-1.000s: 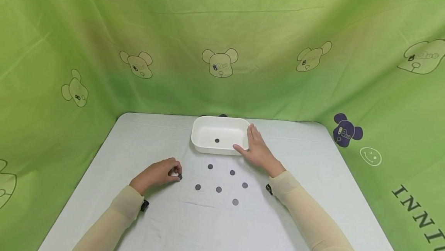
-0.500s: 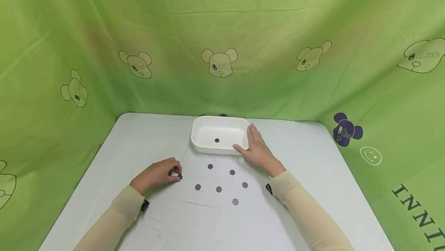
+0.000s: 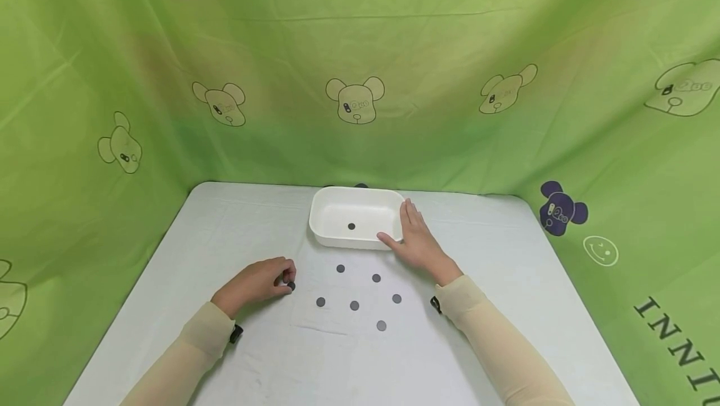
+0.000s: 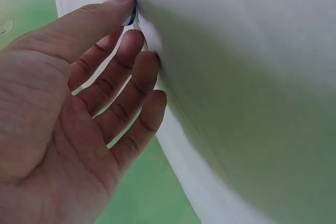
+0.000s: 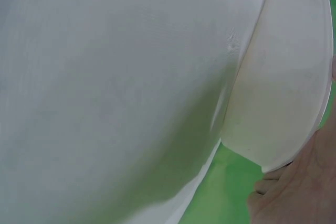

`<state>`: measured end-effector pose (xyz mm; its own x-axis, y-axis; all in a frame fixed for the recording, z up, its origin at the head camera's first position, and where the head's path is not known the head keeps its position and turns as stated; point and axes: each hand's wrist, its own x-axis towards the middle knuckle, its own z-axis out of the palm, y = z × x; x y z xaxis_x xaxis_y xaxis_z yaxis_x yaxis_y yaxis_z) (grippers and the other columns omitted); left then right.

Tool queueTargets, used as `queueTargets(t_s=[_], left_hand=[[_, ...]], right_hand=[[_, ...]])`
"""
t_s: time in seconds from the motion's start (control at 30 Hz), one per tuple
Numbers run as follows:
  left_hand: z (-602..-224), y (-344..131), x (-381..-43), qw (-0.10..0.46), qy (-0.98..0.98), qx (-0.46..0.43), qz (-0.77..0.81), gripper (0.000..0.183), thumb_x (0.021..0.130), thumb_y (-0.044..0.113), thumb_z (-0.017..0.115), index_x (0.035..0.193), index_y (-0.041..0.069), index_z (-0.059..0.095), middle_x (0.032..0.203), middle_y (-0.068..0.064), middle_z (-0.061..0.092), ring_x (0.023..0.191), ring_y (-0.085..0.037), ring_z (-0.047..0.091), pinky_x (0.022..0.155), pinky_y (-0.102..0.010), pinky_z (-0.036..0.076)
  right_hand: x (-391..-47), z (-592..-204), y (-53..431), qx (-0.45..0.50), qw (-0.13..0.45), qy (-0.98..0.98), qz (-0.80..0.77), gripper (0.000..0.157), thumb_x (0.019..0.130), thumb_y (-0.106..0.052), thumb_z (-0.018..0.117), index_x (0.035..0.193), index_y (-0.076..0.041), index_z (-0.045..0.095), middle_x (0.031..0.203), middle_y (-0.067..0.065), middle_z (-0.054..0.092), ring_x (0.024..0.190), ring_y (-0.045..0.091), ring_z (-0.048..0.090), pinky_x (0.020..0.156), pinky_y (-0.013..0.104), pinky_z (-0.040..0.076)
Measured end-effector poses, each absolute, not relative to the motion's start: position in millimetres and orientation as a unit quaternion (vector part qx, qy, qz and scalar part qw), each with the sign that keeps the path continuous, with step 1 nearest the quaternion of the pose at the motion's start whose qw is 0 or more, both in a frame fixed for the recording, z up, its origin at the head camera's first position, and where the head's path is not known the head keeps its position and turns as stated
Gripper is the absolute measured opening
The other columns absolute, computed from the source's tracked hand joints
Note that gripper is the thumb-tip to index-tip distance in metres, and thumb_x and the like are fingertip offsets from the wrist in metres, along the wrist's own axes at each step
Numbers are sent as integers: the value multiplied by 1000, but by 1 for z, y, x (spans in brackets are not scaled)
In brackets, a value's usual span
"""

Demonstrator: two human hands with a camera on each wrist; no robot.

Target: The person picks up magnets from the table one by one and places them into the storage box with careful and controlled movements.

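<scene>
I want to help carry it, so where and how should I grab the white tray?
I'd grip the white tray by its two short ends, one hand coming from each side: it sits upright and is longer side to side than front to back. The right hand touches its right end; the left end is untouched.

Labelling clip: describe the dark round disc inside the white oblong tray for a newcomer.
Near the far edge of the white cloth-covered table stands the white oblong tray, touched by the right hand. The small dark round disc lies on the tray's floor. It's the only disc visible inside; six similar ones lie on the table, another is in the left hand.
</scene>
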<state>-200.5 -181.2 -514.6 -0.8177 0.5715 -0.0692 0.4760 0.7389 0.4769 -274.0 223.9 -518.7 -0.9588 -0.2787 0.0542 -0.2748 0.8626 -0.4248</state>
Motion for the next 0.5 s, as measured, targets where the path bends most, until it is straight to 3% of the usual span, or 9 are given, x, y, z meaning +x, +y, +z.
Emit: queueTargets(t_s=[0.5], left_hand=[[-516, -179, -200, 106, 923, 294, 223, 24, 96, 15, 83, 98, 19, 60, 85, 12, 54, 76, -2, 47, 71, -25, 44]], right_hand=[[-274, -518, 224, -148, 1, 964, -220, 114, 104, -71, 52, 167, 10, 1, 177, 27, -4, 165, 45, 1, 134, 53, 6]])
